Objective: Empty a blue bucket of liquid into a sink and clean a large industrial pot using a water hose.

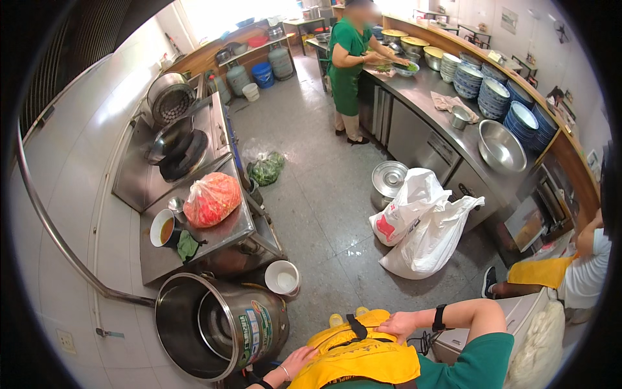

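Observation:
My right hand rests against the front of the yellow apron or vest on my body, beside a black strap. Lower down, my left hand lies at the other edge of the same yellow garment. Its fingers are loosely extended and partly against the cloth. Both hands seem to hold no object. Left of my left hand stands a large steel pot, tilted in the view, with a coil inside. A white bucket is on the floor near it.
White sacks and a lidded steel pot stand on the floor. A person in green works at the steel counter. Another person is at the right edge. A stove and a bagged orange-red food are left.

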A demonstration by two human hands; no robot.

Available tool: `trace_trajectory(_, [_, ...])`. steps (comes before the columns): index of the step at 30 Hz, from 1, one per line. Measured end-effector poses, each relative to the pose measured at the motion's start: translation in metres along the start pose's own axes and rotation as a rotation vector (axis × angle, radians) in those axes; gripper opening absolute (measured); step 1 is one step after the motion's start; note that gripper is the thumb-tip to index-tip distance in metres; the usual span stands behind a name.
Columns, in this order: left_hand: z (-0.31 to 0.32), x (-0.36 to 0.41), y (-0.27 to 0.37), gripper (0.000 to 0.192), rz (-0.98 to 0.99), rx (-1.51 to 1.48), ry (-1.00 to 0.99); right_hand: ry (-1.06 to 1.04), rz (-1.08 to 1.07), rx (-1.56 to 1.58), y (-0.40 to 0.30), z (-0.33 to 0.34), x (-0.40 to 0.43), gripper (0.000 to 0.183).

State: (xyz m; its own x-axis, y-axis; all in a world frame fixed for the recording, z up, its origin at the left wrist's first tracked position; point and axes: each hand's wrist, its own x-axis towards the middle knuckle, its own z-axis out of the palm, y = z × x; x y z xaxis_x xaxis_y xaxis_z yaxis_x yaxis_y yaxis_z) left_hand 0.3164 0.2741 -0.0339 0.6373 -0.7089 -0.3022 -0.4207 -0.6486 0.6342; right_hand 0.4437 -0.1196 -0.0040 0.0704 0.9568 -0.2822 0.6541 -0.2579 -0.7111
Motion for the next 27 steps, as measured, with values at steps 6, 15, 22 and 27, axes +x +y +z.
trace_trajectory(6, [0.001,0.000,0.003,0.058,0.002,0.014,0.010,-0.019,-0.006,-0.041,0.001,-0.002,-0.001,0.088])
trace_trajectory(15, [0.003,0.001,0.007,0.057,-0.010,-0.034,0.013,-0.003,-0.030,-0.003,0.011,0.004,-0.002,0.075])
trace_trajectory(22, [0.008,0.000,0.006,0.054,-0.006,-0.054,0.035,0.033,-0.056,0.001,0.014,0.004,-0.003,0.067])
trace_trajectory(27, [0.007,0.001,0.007,0.053,-0.001,-0.027,0.046,0.052,-0.056,-0.012,0.016,0.004,-0.005,0.065])
